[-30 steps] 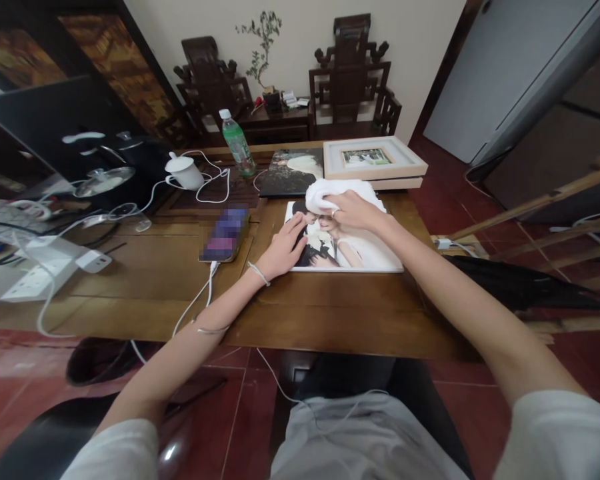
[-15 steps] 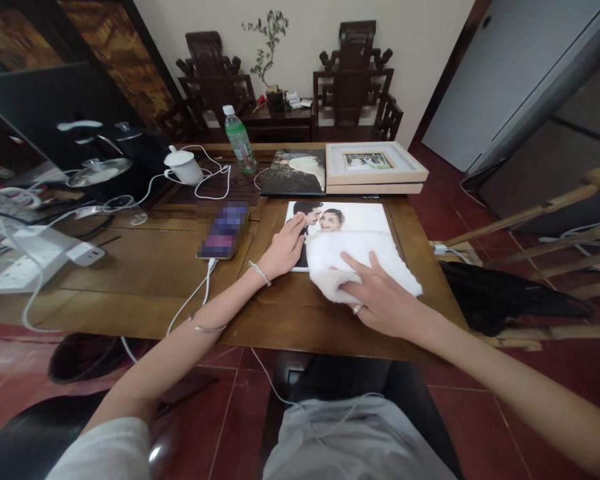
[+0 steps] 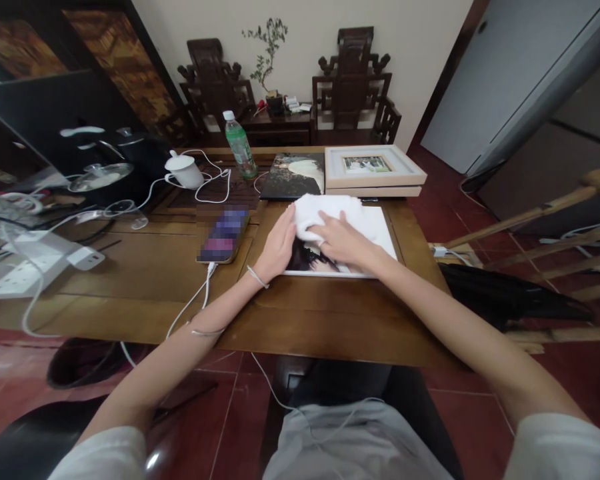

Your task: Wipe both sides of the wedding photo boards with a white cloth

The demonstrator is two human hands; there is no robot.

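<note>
A photo panel (image 3: pixel 387 230) with a printed portrait lies flat on the wooden table, its upper part covered by a folded white towel (image 3: pixel 347 207). My right hand (image 3: pixel 343 239) presses on the towel and grips it, some fingers tucked into a fold. Along the panel's left edge rests my left hand (image 3: pixel 279 245), fingers stretched out and holding nothing. The left fingertips come up against the towel's left side.
Behind the panel lie a dark photo panel (image 3: pixel 295 175) and stacked pale frames (image 3: pixel 375 170). A phone (image 3: pixel 223 235) on a charging cable is to the left, near a green-labelled bottle (image 3: pixel 240 148), a lidded white cup (image 3: pixel 184 171) and a power strip (image 3: pixel 27 263).
My right hand has moved the towel forward and left, from the panel's near right corner to its far side. The left hand has shifted slightly toward me along the left edge.
</note>
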